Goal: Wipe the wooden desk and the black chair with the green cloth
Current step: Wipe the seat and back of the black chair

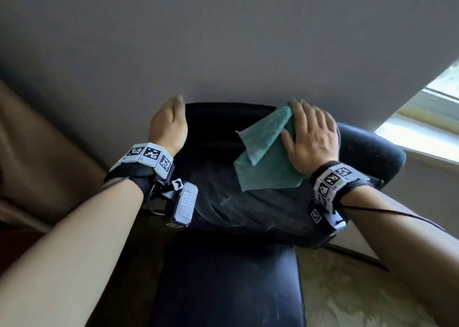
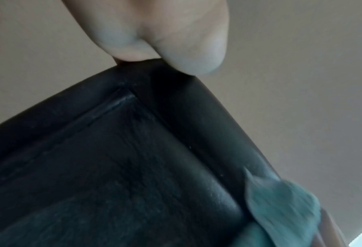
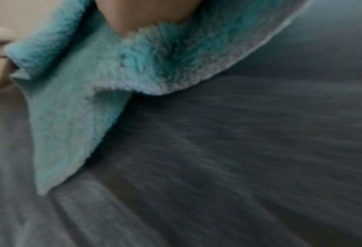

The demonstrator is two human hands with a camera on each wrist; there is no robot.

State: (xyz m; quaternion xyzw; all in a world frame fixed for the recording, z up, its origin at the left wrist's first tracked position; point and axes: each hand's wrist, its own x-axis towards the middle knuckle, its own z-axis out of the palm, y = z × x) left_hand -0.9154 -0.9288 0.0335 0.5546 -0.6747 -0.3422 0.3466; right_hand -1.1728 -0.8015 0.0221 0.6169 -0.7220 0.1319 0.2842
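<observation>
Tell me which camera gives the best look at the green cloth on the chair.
The head view: the whole green cloth shows, folded on the black chair back under the right hand. The right wrist view shows only a blurred close-up of its fluffy edge; the left wrist view, a blurred corner.

Dim room — daylight from the window (image 1: 432, 118); wrist views motion-blurred.
</observation>
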